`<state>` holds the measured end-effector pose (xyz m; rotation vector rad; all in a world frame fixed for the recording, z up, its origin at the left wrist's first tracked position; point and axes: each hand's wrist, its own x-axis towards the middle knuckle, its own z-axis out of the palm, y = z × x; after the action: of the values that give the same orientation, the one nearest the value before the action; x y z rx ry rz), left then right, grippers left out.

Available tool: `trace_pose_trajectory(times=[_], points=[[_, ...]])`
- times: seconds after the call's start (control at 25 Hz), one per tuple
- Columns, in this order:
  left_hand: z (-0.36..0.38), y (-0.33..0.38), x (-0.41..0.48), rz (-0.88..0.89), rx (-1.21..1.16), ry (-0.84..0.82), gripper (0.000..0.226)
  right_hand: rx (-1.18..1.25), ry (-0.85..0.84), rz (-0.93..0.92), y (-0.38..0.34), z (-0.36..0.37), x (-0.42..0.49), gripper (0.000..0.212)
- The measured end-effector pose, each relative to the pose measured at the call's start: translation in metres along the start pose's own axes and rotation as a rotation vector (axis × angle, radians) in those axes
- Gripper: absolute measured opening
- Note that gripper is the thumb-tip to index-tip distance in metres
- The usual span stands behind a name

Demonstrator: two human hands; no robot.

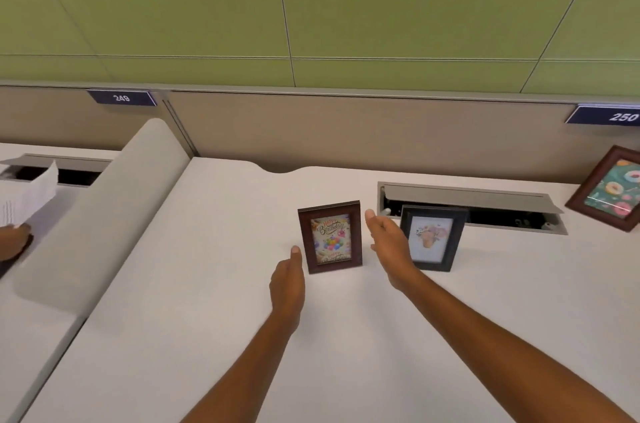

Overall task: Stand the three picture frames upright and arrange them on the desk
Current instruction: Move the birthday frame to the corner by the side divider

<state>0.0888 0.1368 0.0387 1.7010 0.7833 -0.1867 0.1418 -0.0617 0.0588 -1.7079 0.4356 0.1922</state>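
A brown frame with a birthday picture stands upright in the middle of the white desk. Just left of its lower edge is my left hand, fingers loose, holding nothing. My right hand is open beside the frame's right edge, a small gap between them, and overlaps the left side of a black frame with a flower picture, which also stands upright. A larger brown frame with a doughnut picture leans tilted at the far right, cut off by the image edge.
An open cable tray with a raised lid lies behind the black frame. A grey divider bounds the desk on the left; beyond it another person's hand holds paper. A beige partition runs along the back.
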Motion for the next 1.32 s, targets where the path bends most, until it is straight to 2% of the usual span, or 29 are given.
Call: trace_pose_trajectory(times=[0.12, 0.24, 0.28, 0.4, 0.52, 0.8, 0.96, 1.2, 1.32], points=[[-0.007, 0.013, 0.023, -0.026, -0.045, -0.148, 0.064, 0.012, -0.065, 0.075, 0.002, 0.012, 0.019, 0.073], [-0.005, 0.021, 0.044, -0.015, -0.059, -0.235, 0.092, 0.01, -0.154, 0.118, 0.003, 0.022, 0.032, 0.072], [-0.005, 0.025, 0.046, -0.003, -0.06, -0.267, 0.092, 0.023, -0.169, 0.129, 0.003, 0.024, 0.036, 0.069], [-0.004, 0.038, 0.045, 0.03, -0.094, -0.357, 0.068, 0.061, -0.192, 0.147, 0.003, 0.029, 0.044, 0.07], [-0.002, 0.038, 0.049, 0.051, -0.106, -0.412, 0.062, 0.079, -0.223, 0.175, 0.006, 0.032, 0.053, 0.075], [-0.004, 0.032, 0.066, 0.038, -0.179, -0.393, 0.063, 0.13, -0.268, 0.228, 0.014, 0.038, 0.07, 0.082], [-0.013, 0.031, 0.074, 0.044, -0.2, -0.359, 0.067, 0.108, -0.35, 0.2, 0.009, 0.047, 0.069, 0.092], [-0.041, 0.041, 0.081, 0.085, -0.231, -0.29, 0.063, 0.08, -0.402, 0.141, -0.01, 0.076, 0.066, 0.076], [-0.06, 0.047, 0.087, 0.109, -0.235, -0.266, 0.063, 0.084, -0.404, 0.117, -0.02, 0.096, 0.067, 0.075]])
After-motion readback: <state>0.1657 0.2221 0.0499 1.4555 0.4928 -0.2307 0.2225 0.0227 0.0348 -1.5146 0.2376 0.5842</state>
